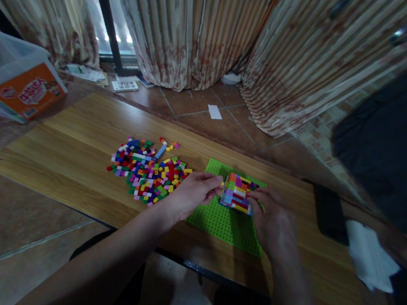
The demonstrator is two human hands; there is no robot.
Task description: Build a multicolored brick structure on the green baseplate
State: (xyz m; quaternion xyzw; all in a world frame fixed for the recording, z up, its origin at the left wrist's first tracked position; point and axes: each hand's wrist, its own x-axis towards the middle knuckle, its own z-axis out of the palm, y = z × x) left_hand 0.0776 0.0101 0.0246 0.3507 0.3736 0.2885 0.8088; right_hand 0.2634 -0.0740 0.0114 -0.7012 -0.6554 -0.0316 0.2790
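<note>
A small structure of multicoloured toy bricks (236, 191) sits over the green studded baseplate (225, 229); whether it is attached there I cannot tell. At its left edge, my left hand (195, 191) is closed in a pinch, with a bit of yellow showing at the fingertips, apparently a small brick. My right hand (274, 220) is bent around the structure's right side, fingers against its edge and partly hiding it. Left of the baseplate, a loose pile of small coloured bricks (152, 178) spreads over the wooden table (85, 156).
A clear plastic bin with an orange label (30, 90) stands beyond the table's left end. A black flat object (330, 213) and white paper (371, 254) are at the right. Patterned curtains (190, 29) hang behind; a person in dark clothing (399, 134) is at the right.
</note>
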